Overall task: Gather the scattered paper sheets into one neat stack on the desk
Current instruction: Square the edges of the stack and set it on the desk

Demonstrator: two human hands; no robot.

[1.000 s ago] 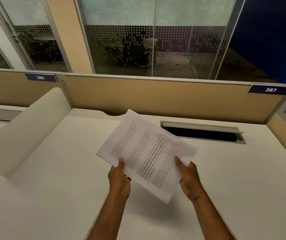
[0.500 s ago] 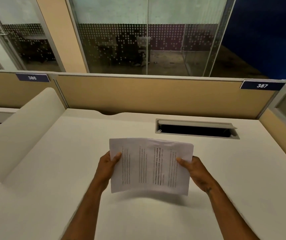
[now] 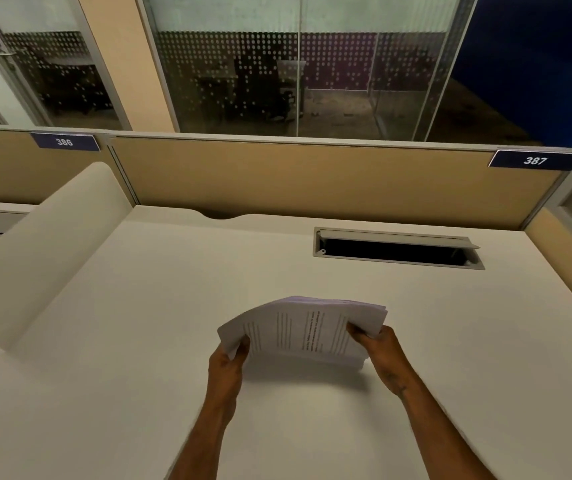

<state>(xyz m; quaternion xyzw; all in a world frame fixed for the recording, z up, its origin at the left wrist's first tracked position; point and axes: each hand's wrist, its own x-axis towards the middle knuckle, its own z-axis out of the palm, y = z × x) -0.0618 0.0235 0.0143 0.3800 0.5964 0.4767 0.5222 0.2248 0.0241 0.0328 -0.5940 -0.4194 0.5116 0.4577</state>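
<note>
A stack of printed white paper sheets (image 3: 303, 329) is held over the middle of the white desk (image 3: 139, 341), tilted away from me with its lower long edge close to the desk top. My left hand (image 3: 226, 365) grips the stack's left end, thumb on the printed face. My right hand (image 3: 379, 344) grips the right end the same way. The sheets bow upward slightly in the middle. Whether the lower edge touches the desk is unclear.
An open cable slot (image 3: 397, 249) with a raised grey lid sits in the desk at the back right. A tan partition (image 3: 312, 181) closes the back. A white curved divider (image 3: 38, 244) rises on the left, and a side panel (image 3: 568, 244) bounds the right.
The sheets turned from a diagonal fan to level, then tipped away from me and came down toward the desk. Both hands shifted to the stack's two ends.
</note>
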